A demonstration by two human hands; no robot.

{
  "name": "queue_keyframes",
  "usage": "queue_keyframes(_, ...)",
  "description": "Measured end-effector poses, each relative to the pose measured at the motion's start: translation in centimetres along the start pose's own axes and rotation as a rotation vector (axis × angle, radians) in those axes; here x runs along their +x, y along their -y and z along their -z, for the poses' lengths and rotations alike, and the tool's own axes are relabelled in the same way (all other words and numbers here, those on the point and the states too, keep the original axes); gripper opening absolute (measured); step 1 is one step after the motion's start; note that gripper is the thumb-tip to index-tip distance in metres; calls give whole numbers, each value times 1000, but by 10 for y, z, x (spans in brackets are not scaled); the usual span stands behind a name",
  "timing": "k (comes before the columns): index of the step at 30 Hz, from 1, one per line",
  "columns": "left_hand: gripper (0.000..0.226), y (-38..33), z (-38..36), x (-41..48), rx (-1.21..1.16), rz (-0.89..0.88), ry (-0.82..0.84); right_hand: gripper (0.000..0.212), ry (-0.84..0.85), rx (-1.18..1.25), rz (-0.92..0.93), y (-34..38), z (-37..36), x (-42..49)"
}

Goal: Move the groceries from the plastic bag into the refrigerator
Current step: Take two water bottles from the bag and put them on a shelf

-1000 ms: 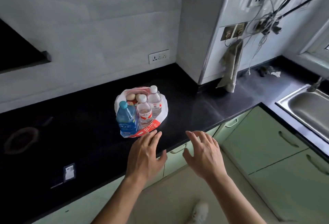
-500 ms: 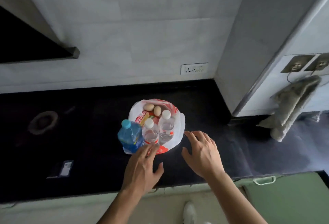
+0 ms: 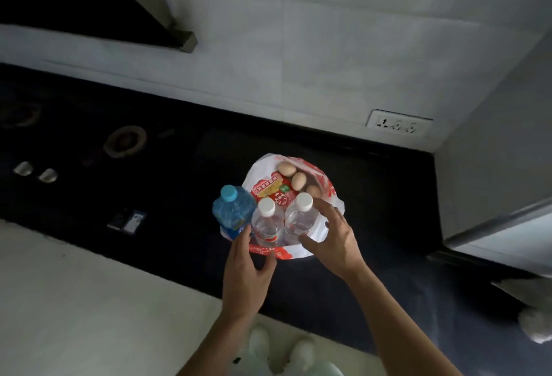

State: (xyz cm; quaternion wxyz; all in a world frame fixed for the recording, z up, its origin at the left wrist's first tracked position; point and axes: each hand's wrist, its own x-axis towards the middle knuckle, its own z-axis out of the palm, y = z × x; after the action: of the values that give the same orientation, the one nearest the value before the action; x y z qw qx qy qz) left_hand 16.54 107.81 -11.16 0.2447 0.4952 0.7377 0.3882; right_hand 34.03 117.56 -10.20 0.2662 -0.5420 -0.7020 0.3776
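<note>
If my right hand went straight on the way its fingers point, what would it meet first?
Probably the clear white-capped water bottle nearest it in the plastic bag. The right hand is spread just beside that bottle, though depth is unclear.

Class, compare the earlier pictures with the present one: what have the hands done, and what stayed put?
Both hands advanced from the edge of the counter to the plastic bag. The left hand now reaches the blue bottle; the right hand spreads around a clear bottle, grip not evident. Bottles, eggs and bag stayed in place.
</note>
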Motion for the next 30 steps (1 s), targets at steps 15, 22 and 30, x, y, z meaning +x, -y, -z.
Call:
queue_keyframes(15, 71, 0, -41, 28, -47, 78, -233, 77, 6, 258, -226, -18, -38, 20)
queue_keyframes(22, 73, -8, -46, 29, -31, 93, -277, 86, -60, 291, -240, -13, -47, 23)
queue_keyframes(30, 69, -1, -38, 25, -39, 129, -217, 71, -86, 264, -233, -12, -47, 22)
